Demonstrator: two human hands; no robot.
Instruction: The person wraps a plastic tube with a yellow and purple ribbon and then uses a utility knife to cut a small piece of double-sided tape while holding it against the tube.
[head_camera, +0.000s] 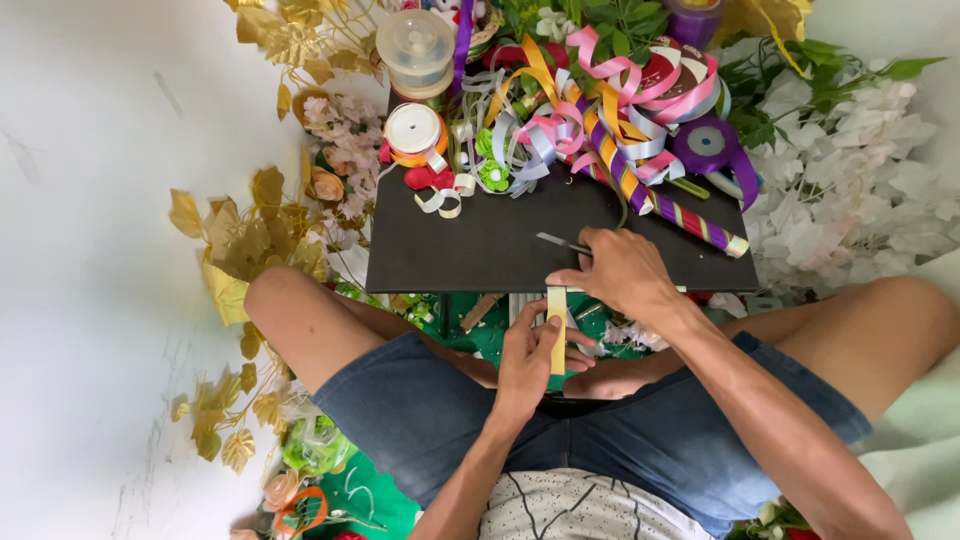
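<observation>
Dark desk (470, 250) is lying across the person's lap; its far edge is carrying a tangle of curled ribbons (600, 110) and ribbon spools (413, 132). Near half is lying bare. Right hand (625, 272) is closing its grip around a small blade (560, 241) at the desk's near edge. Left hand (528, 358) is pinching a yellow ribbon strip (557, 328) upright, just near of that edge. Judgement: strip is being trimmed; no finished piece is showing yet.

Left hand (527, 352) fingers pinched; right hand (622, 272) fingers curled.
</observation>
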